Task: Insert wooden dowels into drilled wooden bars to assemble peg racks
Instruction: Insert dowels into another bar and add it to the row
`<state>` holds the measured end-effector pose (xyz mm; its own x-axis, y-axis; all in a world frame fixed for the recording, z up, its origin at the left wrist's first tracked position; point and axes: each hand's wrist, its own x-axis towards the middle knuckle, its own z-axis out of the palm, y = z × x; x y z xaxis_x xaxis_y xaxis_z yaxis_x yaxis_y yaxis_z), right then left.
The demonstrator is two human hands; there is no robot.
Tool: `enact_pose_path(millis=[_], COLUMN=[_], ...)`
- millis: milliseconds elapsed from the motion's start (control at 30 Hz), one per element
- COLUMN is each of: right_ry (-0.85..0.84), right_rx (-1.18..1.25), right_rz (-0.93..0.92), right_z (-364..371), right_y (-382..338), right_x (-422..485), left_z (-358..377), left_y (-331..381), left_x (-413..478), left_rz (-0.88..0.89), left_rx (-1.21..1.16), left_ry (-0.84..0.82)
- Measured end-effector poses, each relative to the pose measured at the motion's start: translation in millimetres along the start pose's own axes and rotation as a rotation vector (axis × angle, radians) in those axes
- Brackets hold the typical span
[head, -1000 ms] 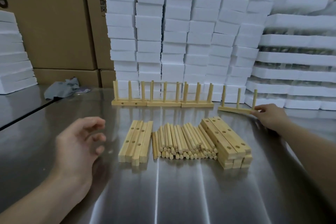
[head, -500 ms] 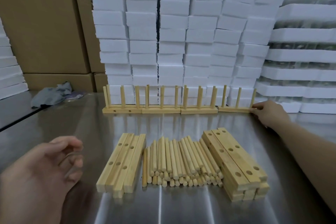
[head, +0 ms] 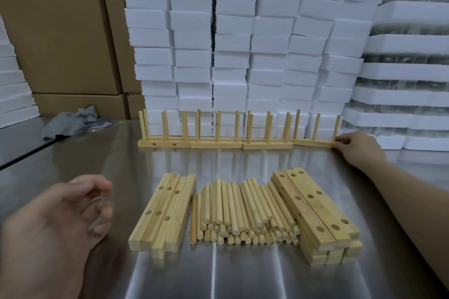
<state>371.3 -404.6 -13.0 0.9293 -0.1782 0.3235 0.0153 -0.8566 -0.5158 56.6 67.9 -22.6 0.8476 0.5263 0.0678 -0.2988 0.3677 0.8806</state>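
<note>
Steel worktop (head: 102,158), brushed and reflective, carries all the wooden parts. Near the front edge lies a heap of loose wooden dowels (head: 243,211), their ends facing the person. Just to its left, a low stack of drilled bars (head: 165,213) lies with the holes up. On the right, a taller stack of drilled bars (head: 315,213) touches the heap.

At the back of the worktop three finished peg racks (head: 213,144) stand end to end, dowels upright. A fourth, thinner peg rack (head: 313,142) with three upright dowels stands at the right end of this row.

The right hand (head: 357,150) reaches across to that fourth rack, its curled fingers (head: 340,139) and thumb pinching the right end of the bar. The left hand (head: 60,221) hovers low at the front left, blurred, fingers loosely curled and holding nothing, well apart from the left stack.

White foam blocks (head: 230,43) are stacked high behind the racks. Cardboard boxes (head: 60,31) stand at the left, foam trays (head: 408,73) at the right. A crumpled grey cloth (head: 70,121) lies on the worktop's far left.
</note>
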Motion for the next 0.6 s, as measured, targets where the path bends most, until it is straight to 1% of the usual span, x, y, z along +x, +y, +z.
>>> enact_pose_path(millis=[100,167,200,267,333,400,500,600], right_ry=[0.011,0.02,0.028,0.053,0.069,0.091,0.171,0.194], right_rx=[-0.009,-0.013,-0.011,0.0,0.001,-0.028,-0.049,-0.006], right_rz=[-0.007,-0.002,-0.003,0.0,0.02,0.023,-0.005,-0.047], right_z=[1,1,1,2,1,-3,-10,-19], right_y=[-1,-2,-2,-2,-3,-6,-11,-12], right_x=[-1,-1,-1,-2,-5,-13,-32,-60], left_z=[0,3,5,11,16,22,22,24], left_y=[-5,-4,-5,-8,-12,-11,-9,-8], left_x=[-9,-17,-21,-29,-37,-44,-47,-50], left_rz=[0.084,0.143,0.172,0.224,0.232,0.199,0.182,0.2], left_rx=[0.054,0.166,0.275,0.571,0.79,0.868,0.907,1.014], left_ry=[0.014,0.005,0.011,0.014,-0.064,-0.154,-0.19,-0.236])
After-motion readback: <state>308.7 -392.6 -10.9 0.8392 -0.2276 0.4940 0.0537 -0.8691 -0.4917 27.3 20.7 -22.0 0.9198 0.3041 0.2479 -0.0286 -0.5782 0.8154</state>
